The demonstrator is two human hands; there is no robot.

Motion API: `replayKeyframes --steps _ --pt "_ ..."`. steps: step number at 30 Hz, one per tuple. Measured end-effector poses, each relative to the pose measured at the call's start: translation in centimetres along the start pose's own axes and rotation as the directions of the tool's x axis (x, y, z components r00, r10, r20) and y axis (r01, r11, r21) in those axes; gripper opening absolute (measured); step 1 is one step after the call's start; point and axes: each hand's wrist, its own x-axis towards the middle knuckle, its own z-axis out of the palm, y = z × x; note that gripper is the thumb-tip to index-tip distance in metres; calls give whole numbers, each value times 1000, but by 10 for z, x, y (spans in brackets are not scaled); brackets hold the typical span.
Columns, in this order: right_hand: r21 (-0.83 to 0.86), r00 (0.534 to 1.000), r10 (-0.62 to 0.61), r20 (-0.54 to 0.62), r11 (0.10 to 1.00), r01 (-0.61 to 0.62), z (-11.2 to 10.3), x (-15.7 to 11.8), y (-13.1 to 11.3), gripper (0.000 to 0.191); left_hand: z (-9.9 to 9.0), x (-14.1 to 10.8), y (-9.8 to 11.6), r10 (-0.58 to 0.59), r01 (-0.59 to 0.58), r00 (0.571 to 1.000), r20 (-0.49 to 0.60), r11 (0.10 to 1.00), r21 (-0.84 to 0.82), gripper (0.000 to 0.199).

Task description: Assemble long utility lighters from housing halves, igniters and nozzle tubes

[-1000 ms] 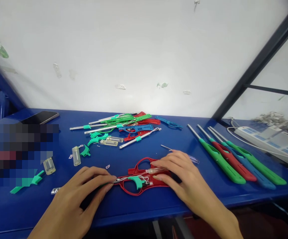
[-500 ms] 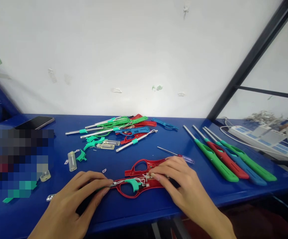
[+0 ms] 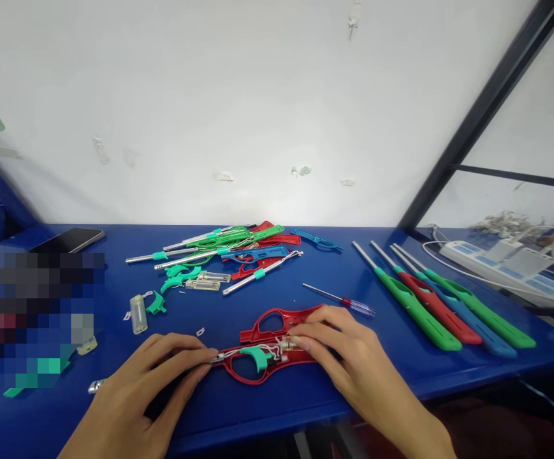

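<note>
A red lighter half-shell lies open side up between my hands, with a green trigger and thin white wires inside it. My left hand pinches the metal tube at the shell's front end. The fingers of my right hand are closed on a clear fuel tank over the handle part of the shell; the tank's far end is hidden under them. Just behind lies the other red half-shell, partly covered by my right hand.
A screwdriver lies behind my right hand. Several closed lighters rest at right, beside a power strip. Behind are loose shells and tubes; at left, green triggers, a fuel tank and a phone.
The clear tank now sits slightly lower and flatter over the shell, and my right fingers have shifted a little. My left hand keeps its pinch on the tube.
</note>
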Motion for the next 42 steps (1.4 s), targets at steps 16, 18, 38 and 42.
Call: replayKeyframes --steps 16,18,38,42 --pt "-31 978 -160 -131 987 157 -3 3 2 12 0 4 3 30 -30 999 -24 1000 -7 35" --pt "-48 978 -161 -136 987 156 -3 3 1 13 0 4 4 34 -34 999 -27 999 -9 35" --pt "271 999 29 -40 962 -17 -4 3 4 14 -8 16 18 113 -113 988 -110 994 1 37" --pt "273 999 47 -14 961 -42 -3 4 6 15 -9 19 20 146 -143 982 -120 989 30 39"
